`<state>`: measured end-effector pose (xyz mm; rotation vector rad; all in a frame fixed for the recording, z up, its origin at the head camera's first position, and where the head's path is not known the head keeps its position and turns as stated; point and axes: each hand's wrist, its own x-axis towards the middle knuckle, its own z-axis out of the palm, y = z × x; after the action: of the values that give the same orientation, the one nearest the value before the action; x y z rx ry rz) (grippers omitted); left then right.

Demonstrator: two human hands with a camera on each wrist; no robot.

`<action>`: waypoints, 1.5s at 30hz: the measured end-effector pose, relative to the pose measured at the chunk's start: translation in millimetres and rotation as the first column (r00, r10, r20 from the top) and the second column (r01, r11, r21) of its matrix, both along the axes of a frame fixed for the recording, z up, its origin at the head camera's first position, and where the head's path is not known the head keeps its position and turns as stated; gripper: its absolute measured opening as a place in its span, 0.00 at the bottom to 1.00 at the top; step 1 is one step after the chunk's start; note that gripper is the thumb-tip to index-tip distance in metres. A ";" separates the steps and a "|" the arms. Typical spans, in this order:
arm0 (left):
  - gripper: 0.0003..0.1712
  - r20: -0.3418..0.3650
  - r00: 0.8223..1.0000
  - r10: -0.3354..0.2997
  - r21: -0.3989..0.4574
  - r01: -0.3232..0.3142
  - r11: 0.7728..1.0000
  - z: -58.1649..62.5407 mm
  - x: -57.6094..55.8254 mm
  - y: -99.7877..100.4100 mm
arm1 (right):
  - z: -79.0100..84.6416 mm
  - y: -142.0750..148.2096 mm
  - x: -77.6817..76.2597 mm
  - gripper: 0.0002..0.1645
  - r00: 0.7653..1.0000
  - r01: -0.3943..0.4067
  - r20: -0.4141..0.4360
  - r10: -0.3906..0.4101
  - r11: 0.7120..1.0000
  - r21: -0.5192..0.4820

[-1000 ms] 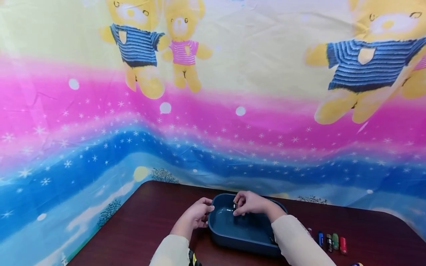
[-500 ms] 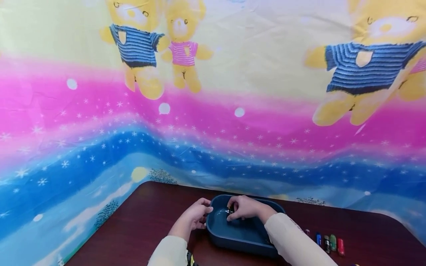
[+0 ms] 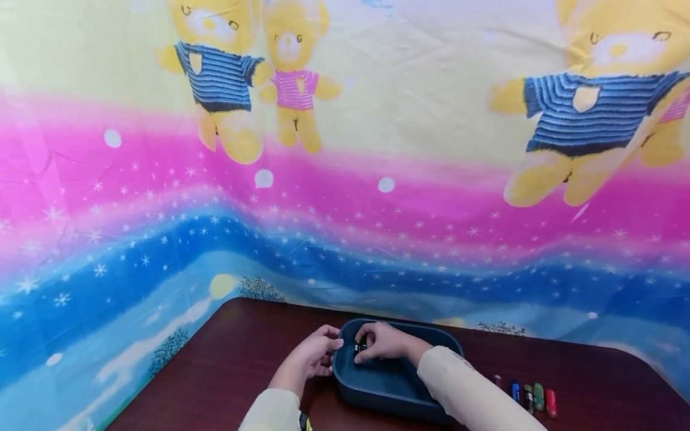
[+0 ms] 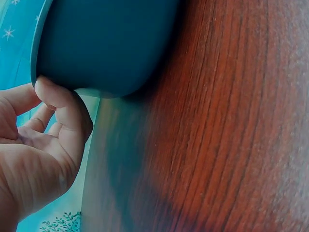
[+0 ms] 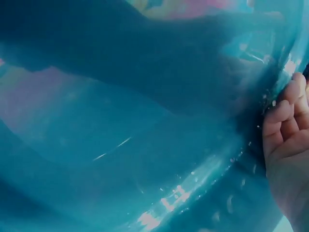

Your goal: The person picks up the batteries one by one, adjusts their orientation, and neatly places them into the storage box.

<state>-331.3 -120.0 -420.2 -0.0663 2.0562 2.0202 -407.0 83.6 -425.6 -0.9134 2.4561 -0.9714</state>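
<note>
A dark blue-grey basin (image 3: 399, 400) with rounded corners stands on the table. My left hand (image 3: 314, 354) holds its left end, with the thumb at the rim in the left wrist view. Inside the basin, near that same end, my right hand (image 3: 384, 342) pinches a small black battery (image 3: 358, 347) with silvery glints. In the right wrist view the curled fingers (image 5: 280, 116) lie close to the basin's glossy inner wall (image 5: 193, 181), and the battery is hidden there. Reflections and bright specks show across the basin's inside.
Several small cylinders like batteries lie right of the basin, among them a blue one (image 3: 516, 391), a green one (image 3: 538, 395) and a red one (image 3: 550, 403). The dark red-brown table (image 3: 242, 347) ends at a printed curtain (image 3: 345, 209).
My right hand has moved left and slightly downward inside the basin with the battery, closer to the left end. The left hand keeps its hold on the rim.
</note>
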 end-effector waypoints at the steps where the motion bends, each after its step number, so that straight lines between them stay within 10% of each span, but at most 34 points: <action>1: 0.17 0.005 1.000 -0.002 0.004 0.002 1.000 -0.7 0.1 0.0 | -0.9 -0.4 0.2 0.25 1.000 0.000 0.012 0.000 1.000 -0.014; 45: 0.19 -0.015 0.999 -0.041 -0.042 0.040 0.998 2.6 -2.3 -0.3 | 12.8 -4.0 1.8 0.29 0.992 -0.004 0.122 -0.011 0.992 0.124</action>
<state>-333.6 -120.3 -417.6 -0.0160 2.0918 1.9608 -405.2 79.6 -412.8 -0.7849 2.3854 -0.8398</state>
